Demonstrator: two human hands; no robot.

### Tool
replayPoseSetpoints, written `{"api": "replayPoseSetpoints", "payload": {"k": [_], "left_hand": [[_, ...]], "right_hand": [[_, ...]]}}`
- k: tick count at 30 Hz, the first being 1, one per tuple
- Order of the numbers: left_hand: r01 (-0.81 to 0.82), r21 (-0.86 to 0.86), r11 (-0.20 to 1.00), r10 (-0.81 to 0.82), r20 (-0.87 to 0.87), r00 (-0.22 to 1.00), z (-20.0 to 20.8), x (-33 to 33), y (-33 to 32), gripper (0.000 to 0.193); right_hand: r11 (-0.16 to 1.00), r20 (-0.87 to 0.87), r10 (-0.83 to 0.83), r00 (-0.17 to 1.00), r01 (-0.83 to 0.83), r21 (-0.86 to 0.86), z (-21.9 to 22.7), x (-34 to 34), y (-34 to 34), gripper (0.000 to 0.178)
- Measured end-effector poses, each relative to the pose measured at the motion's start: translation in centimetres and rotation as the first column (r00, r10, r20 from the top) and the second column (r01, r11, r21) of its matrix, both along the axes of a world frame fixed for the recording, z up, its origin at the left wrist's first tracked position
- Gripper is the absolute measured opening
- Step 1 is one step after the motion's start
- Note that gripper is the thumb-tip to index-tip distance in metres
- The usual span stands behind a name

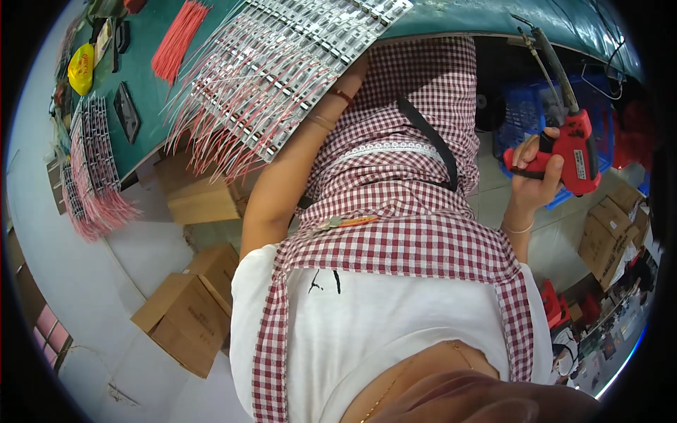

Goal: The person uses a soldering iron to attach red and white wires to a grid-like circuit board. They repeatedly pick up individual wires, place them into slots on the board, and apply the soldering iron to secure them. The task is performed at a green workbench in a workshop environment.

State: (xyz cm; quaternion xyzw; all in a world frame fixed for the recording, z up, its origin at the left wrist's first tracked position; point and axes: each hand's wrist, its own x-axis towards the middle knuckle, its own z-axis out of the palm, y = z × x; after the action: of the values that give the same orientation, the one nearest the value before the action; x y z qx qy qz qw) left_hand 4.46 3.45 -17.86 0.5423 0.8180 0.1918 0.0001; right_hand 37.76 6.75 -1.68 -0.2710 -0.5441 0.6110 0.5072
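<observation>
My right hand (534, 169) is wrapped round the grip of a red soldering gun (580, 151), out to the right of my lap. The gun's long metal barrel and thin feed tube point up toward the green table's edge. On the left, my forearm reaches under a large panel of metal-coloured parts (310, 49) set in rows, with many red and white wires hanging off its near-left side. The panel overhangs the table edge, tilted. My left hand (358, 74) is mostly behind that panel, its fingers hidden, so its hold does not show.
On the green table (144, 137) lie a bundle of red wires (180, 42), a black flat piece (127, 113), a yellow packet (81, 69) and smaller wired panels (95, 151). Cardboard boxes (187, 317) stand below at left. A blue crate (522, 106) sits under the table at right.
</observation>
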Motion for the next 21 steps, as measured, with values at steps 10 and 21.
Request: {"api": "replayPoseSetpoints", "payload": {"k": [10, 21], "left_hand": [[0.599, 0.201, 0.775, -0.483, 0.799, 0.358, 1.8, 6.6, -4.8, 0.018], [0.43, -0.156, 0.89, 0.025, 0.955, 0.294, -4.9, 5.4, 3.2, 0.033]], "right_hand": [[0.998, -0.052, -0.063, 0.997, 0.062, -0.026, -0.4, 0.4, 0.3, 0.046], [0.984, -0.04, -0.173, 0.984, 0.174, 0.032, 0.2, 0.5, 2.8, 0.05]]}}
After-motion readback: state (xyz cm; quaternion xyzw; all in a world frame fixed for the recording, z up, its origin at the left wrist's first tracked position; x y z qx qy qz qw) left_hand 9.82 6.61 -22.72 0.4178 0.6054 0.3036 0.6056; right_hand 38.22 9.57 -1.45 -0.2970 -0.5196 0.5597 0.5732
